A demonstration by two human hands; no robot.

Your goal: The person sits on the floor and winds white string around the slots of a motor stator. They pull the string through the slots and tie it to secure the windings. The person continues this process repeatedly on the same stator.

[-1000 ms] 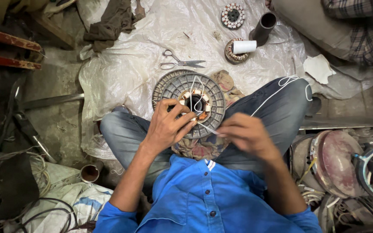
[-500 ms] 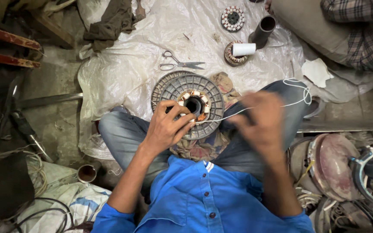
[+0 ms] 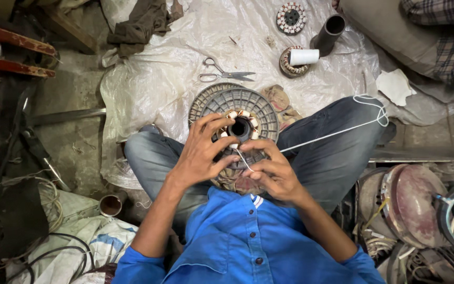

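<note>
Back from its raised swing, the right hand [image 3: 274,173] pinches white thread [image 3: 332,132] at the finned motor stator [image 3: 235,123]. Left hand [image 3: 203,152] grips the stator's near rim, fingers curled. Scissors [image 3: 224,75] lie beyond on plastic sheeting [image 3: 158,79].

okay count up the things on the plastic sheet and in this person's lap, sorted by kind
Large round wound part with ribbed rim, in the lap: 1
Small round wound parts: 2
Scissors: 1
White thread spool: 1
Dark tube: 1
Total: 6
Left hand grips the large part; right hand pinches white thread.
</note>
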